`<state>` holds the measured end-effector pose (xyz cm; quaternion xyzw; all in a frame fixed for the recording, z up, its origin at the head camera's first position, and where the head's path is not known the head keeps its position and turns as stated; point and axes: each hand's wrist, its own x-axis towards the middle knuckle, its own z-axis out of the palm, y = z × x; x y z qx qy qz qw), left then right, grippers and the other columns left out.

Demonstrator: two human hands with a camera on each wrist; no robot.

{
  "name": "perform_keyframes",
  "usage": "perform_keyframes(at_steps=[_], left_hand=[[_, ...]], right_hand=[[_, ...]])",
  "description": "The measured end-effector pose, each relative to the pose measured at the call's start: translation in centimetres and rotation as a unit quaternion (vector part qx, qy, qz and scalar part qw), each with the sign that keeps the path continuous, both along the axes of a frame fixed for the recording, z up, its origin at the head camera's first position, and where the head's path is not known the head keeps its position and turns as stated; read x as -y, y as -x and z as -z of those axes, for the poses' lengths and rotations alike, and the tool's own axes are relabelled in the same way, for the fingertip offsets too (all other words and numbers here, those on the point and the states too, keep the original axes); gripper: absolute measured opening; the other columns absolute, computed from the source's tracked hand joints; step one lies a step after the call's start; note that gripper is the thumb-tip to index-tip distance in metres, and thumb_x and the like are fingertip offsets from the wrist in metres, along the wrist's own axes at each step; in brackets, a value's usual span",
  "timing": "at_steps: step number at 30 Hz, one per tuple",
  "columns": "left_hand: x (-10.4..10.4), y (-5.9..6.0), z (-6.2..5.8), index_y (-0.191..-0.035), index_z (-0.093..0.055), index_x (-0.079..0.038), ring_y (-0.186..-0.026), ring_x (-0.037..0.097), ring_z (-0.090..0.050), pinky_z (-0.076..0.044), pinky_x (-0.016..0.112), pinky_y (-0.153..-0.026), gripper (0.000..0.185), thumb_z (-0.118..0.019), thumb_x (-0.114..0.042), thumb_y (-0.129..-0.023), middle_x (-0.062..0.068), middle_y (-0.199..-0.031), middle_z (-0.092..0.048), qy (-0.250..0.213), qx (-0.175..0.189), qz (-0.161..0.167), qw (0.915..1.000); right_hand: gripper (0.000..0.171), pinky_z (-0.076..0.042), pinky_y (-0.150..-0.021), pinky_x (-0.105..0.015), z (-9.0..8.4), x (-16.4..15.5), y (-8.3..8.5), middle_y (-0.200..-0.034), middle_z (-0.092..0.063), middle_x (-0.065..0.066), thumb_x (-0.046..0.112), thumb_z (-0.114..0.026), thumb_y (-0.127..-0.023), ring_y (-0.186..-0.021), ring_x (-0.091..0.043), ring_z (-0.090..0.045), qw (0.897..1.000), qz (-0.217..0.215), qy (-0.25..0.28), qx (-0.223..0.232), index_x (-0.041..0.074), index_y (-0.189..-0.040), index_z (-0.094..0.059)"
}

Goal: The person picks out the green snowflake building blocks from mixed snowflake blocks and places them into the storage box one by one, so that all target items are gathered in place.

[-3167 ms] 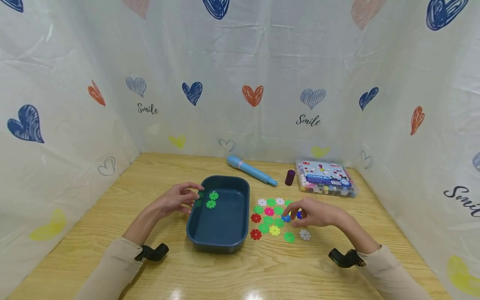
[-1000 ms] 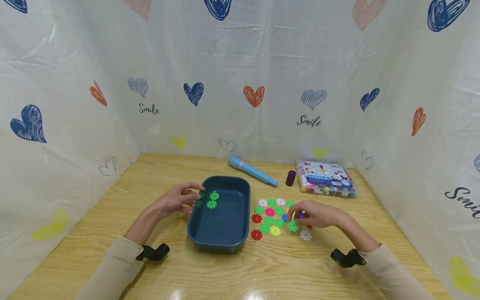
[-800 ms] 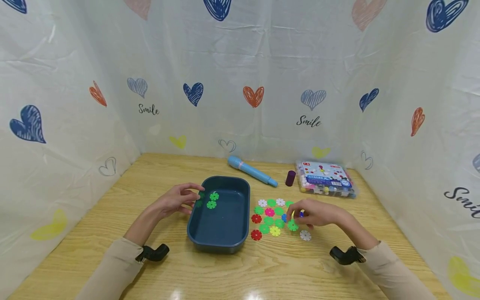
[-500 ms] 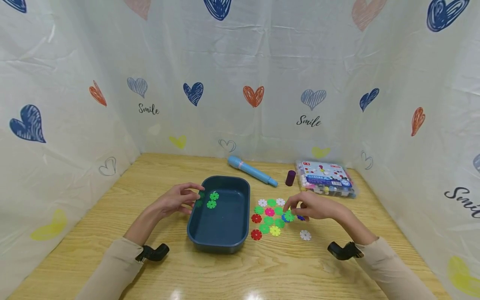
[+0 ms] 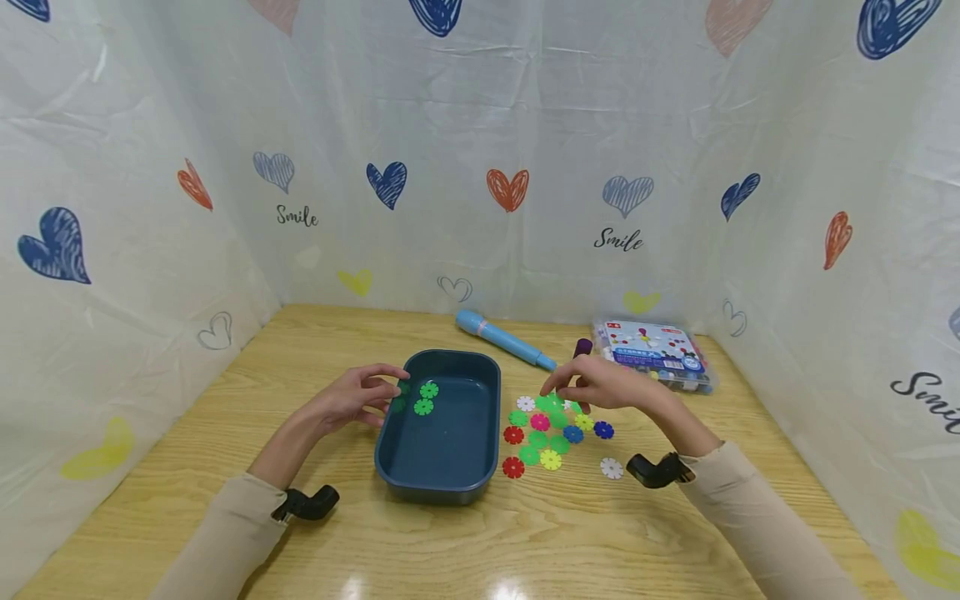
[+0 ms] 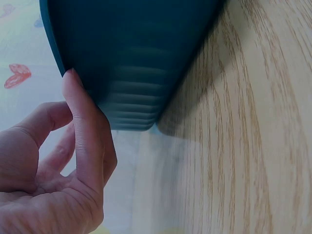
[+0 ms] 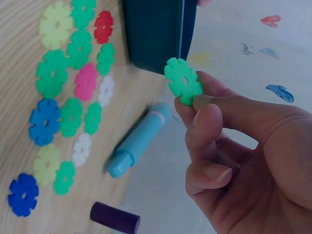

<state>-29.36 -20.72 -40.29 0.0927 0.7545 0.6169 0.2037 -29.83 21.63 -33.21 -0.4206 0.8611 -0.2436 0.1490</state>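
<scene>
My right hand (image 5: 592, 385) hovers over the back of a spread of coloured snowflake discs (image 5: 550, 437) on the wooden table. Between thumb and forefinger it pinches a green disc (image 7: 183, 80), held upright in the air. To the left stands a dark blue tray (image 5: 491, 417) with two green discs (image 5: 425, 398) inside. My left hand (image 5: 360, 398) rests against the tray's left rim, one finger (image 6: 83, 131) lying along the outer wall (image 6: 136, 58), the others loosely curled.
A light blue pen (image 5: 504, 340) lies behind the tray. A purple cylinder (image 7: 114, 218) and a clear plastic box (image 5: 651, 354) of small pieces sit at the back right. Heart-printed sheets wall in three sides. A white disc (image 5: 611, 468) lies apart, near the right forearm.
My right hand picked a green disc from the near right of the spread, lifted it and moved it back and left. The left hand and the tray stayed still.
</scene>
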Motion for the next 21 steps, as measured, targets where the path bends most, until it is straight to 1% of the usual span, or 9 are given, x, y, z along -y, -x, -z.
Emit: perform_keyframes(at_steps=[6,9,12,14,16,18,21], left_hand=[[-0.1,0.0,0.0,-0.14,-0.047,-0.007,-0.079,0.015,-0.062,-0.06,0.03,-0.065,0.047,-0.062,-0.021,-0.097,0.015,-0.116,-0.061,0.0,0.0,0.0,1.0],[-0.2,0.0,0.0,-0.14,-0.048,-0.008,-0.079,0.015,-0.062,-0.06,0.03,-0.065,0.048,-0.062,-0.021,-0.097,0.015,-0.116,-0.061,0.0,0.001,-0.001,1.0],[-0.2,0.0,0.0,-0.141,-0.047,-0.007,-0.079,0.015,-0.062,-0.06,0.03,-0.065,0.048,-0.062,-0.021,-0.097,0.014,-0.114,-0.061,0.001,0.001,-0.001,1.0],[-0.1,0.0,-0.1,-0.141,-0.047,-0.007,-0.078,0.015,-0.062,-0.06,0.03,-0.064,0.048,-0.062,-0.021,-0.097,0.012,-0.113,-0.061,0.001,0.001,-0.001,1.0],[-0.1,0.0,-0.1,-0.141,-0.047,-0.007,-0.078,0.015,-0.062,-0.06,0.03,-0.064,0.048,-0.062,-0.021,-0.098,0.011,-0.112,-0.062,0.0,0.001,-0.001,1.0],[-0.1,0.0,-0.1,-0.141,-0.047,-0.007,-0.078,0.015,-0.062,-0.06,0.029,-0.064,0.048,-0.062,-0.021,-0.098,0.011,-0.112,-0.062,0.0,0.001,-0.001,1.0],[0.0,0.0,-0.1,-0.141,-0.046,-0.007,-0.078,0.014,-0.062,-0.06,0.029,-0.063,0.048,-0.062,-0.02,-0.098,0.011,-0.112,-0.062,0.0,0.002,0.0,1.0]], right_hand=[[0.026,-0.051,-0.054,-0.025,-0.7,1.8,0.8,-0.101,-0.072,-0.013,0.004,-0.05,-0.101,-0.051,-0.006,-0.054,1.0,-0.012,0.006,-0.005,0.006,-0.119,-0.068],[0.025,-0.054,-0.057,-0.032,-1.1,2.7,1.1,-0.09,-0.069,-0.009,0.006,-0.05,-0.101,-0.052,-0.007,-0.055,1.0,-0.01,0.003,0.0,0.008,-0.119,-0.068],[0.026,-0.054,-0.058,-0.033,-1.4,3.6,1.4,-0.084,-0.067,-0.007,0.007,-0.05,-0.102,-0.052,-0.008,-0.055,1.0,-0.005,-0.002,0.006,0.006,-0.12,-0.068],[0.026,-0.052,-0.057,-0.03,-1.7,4.2,1.6,-0.089,-0.069,-0.007,0.007,-0.05,-0.102,-0.053,-0.008,-0.056,1.0,-0.008,-0.005,0.004,0.005,-0.12,-0.068],[0.026,-0.051,-0.057,-0.027,-2.0,4.7,1.8,-0.096,-0.07,-0.011,0.006,-0.05,-0.101,-0.054,-0.01,-0.056,1.0,-0.016,-0.006,0.003,0.003,-0.121,-0.067],[0.026,-0.053,-0.061,-0.028,-2.2,5.4,2.1,-0.101,-0.069,-0.013,0.006,-0.05,-0.102,-0.055,-0.01,-0.056,1.0,-0.021,-0.01,0.005,0.003,-0.121,-0.067],[0.027,-0.054,-0.066,-0.029,-2.4,6.4,2.5,-0.1,-0.068,-0.013,0.007,-0.049,-0.102,-0.056,-0.011,-0.056,1.0,-0.021,-0.019,0.01,0.005,-0.122,-0.067]])
